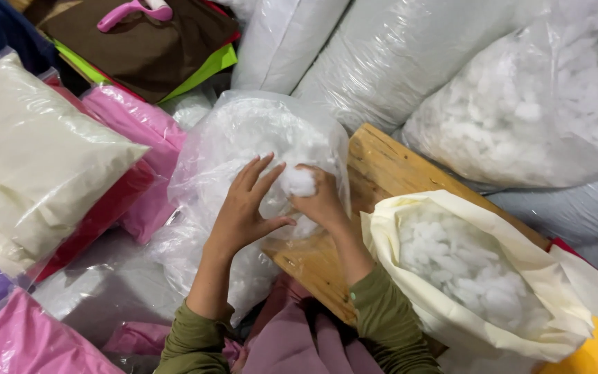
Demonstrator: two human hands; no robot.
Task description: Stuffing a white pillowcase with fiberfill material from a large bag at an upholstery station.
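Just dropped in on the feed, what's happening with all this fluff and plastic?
A person in olive-green sleeves is working both hands at a clear plastic bag of white fibre stuffing. The right hand holds a clump of stuffing at the bag, and the left hand is spread flat against the plastic beside it. To the right, a cream fabric cover lies open on a wooden board, partly filled with the same white stuffing. Packed cushions in pink and cream sit on the left.

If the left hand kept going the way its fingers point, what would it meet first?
The left hand points up and to the right, at the clump of white stuffing that the right hand grips; behind it is the clear plastic bag. Depth is uncertain.
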